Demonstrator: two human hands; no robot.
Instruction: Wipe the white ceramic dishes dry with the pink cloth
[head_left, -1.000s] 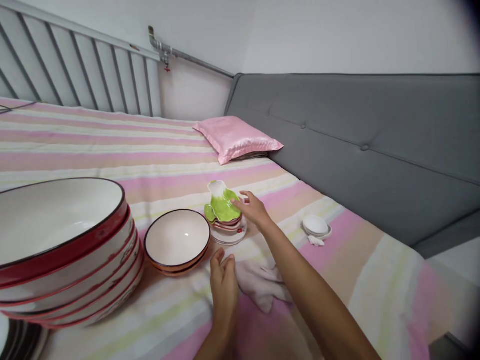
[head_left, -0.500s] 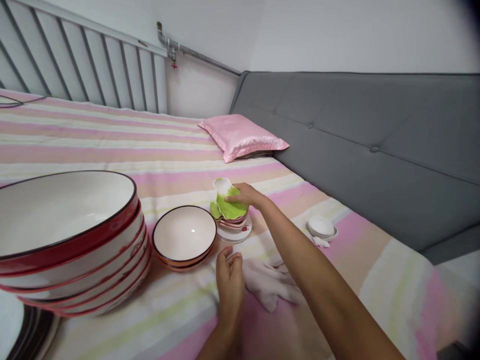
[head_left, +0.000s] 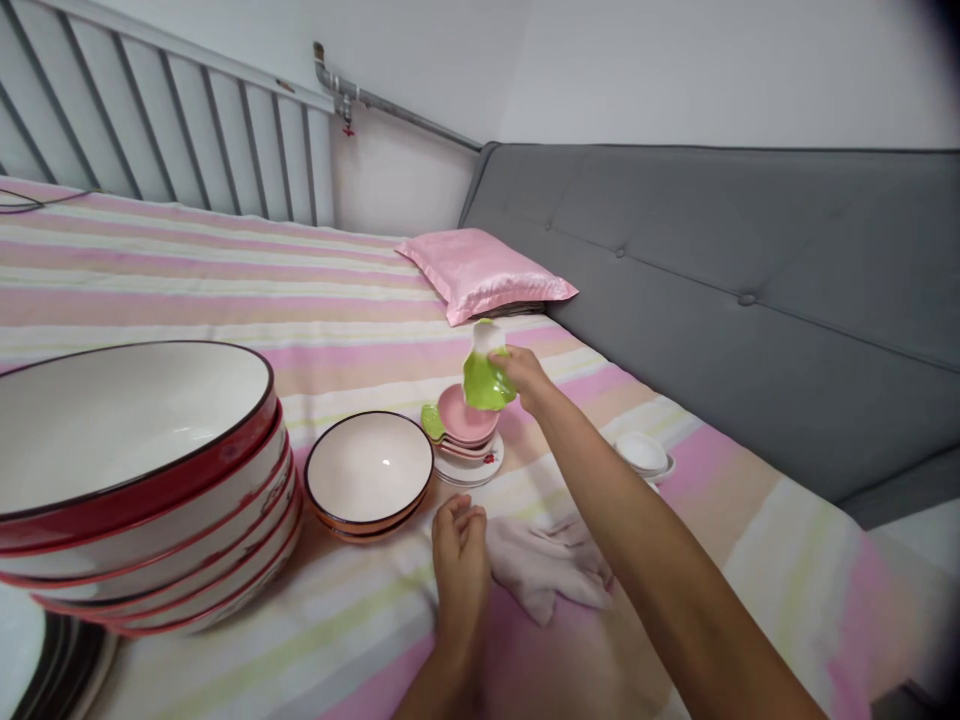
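Observation:
My right hand (head_left: 525, 375) grips a small green-and-white leaf-shaped dish (head_left: 484, 383) by its right edge, tilted and raised above a pink bowl (head_left: 463, 415). That bowl sits on a stack of small dishes, with a green leaf-shaped piece (head_left: 432, 422) at its left side. White plates (head_left: 476, 470) with a red flower mark lie under the stack. My left hand (head_left: 463, 545) is loosely curled and holds nothing, its thumb and fingers slightly apart. It is between the dark-rimmed cream bowl (head_left: 369, 465) and a crumpled pale pink cloth (head_left: 551, 570).
Large red-and-white bowls (head_left: 247, 440) are stacked on the left, near dark-edged plates (head_left: 75, 660). Small white dishes (head_left: 643, 452) lie right of my forearm. A pink pillow (head_left: 487, 270) rests on the striped bedspread (head_left: 330, 265) by the grey headboard (head_left: 712, 240).
My right hand has lifted the green-and-white dish off the stack, up and slightly right, uncovering the pink bowl. My left hand has stayed in nearly the same place.

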